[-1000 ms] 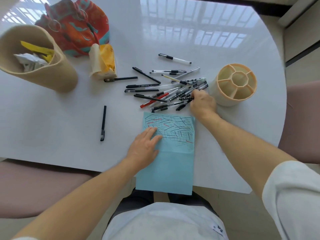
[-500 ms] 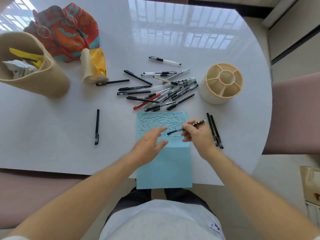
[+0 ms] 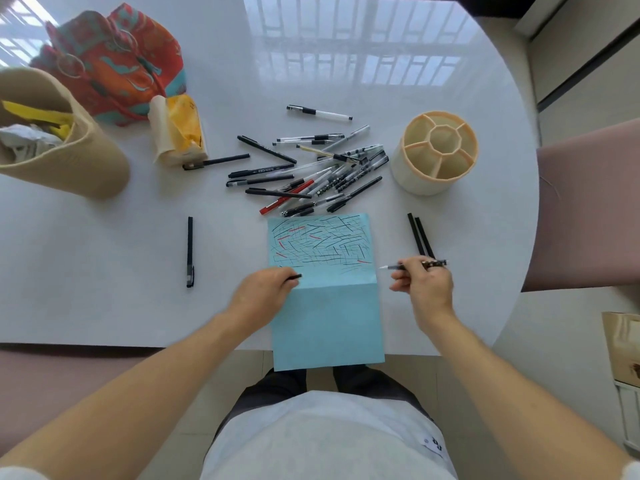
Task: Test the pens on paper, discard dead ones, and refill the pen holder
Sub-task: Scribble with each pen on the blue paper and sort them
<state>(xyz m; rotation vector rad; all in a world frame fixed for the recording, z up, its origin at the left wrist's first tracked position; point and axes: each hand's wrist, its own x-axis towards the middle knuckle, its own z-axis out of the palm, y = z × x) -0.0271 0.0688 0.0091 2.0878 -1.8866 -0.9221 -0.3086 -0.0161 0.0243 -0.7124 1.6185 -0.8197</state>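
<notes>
A blue paper (image 3: 325,306) covered with black and red test strokes lies at the table's near edge. My right hand (image 3: 422,285) holds an uncapped pen (image 3: 391,267) just right of the paper, tip pointing left. My left hand (image 3: 263,289) grips the black pen cap (image 3: 294,277) at the paper's left edge. A heap of several pens (image 3: 311,174) lies beyond the paper. The cream pen holder (image 3: 408,168) with divided compartments stands to the right. Two black pens (image 3: 419,237) lie right of the paper, one black pen (image 3: 189,251) lies to the left.
A tan bin (image 3: 69,168) with crumpled paper and yellow scraps leans at the far left. A colourful fabric bag (image 3: 114,60) and a yellow tissue pack (image 3: 180,133) sit behind. A pink chair (image 3: 588,202) stands at the right. The white table (image 3: 104,289) ends close to my body.
My right hand took a pen from the heap and brought it to the paper. My hands then drew apart, the cap in the left, the uncapped pen in the right.
</notes>
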